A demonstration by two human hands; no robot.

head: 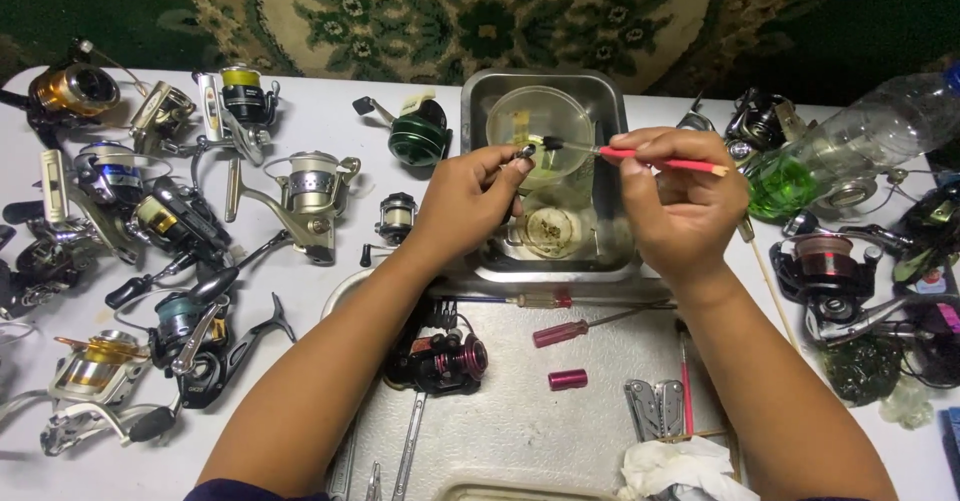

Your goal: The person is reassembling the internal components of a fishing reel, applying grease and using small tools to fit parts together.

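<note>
— Small metal part [525, 151], pinched at the fingertips of the left hand [462, 201], held over the steel tray [610, 176], at its near-left side. Too tiny to make out more than a dark, shiny bit.

— And the right hand [680, 201]?

— Closed on a red-handled brush [640, 155], held level, its dark tip touching or almost touching the part; I cannot tell which. The fingers hide the middle of the handle.

— What's in the tray?

— A clear round dish [540, 126] at the far end, another dish [548, 229] with brownish grime nearer. The hands cover the tray's front corners.

— Below the hands?

— A flat metal sheet [520, 421] with a black and red reel [440, 358], two red-handled screwdrivers [560, 333], a small red cylinder [567, 379], a folding multi-tool [655, 408] and a white rag [680, 471] cut off by the lower edge. The left forearm crosses part of the reel.

— Room at the sides?

— Little. The white surface [330, 121] is crowded with fishing reels [150, 221] on the left, some cut off by the frame. On the right lie more reels [835, 271] and a plastic bottle [850, 141] with green liquid, on its side. A patterned carpet [450, 11] lies beyond the far edge.
</note>
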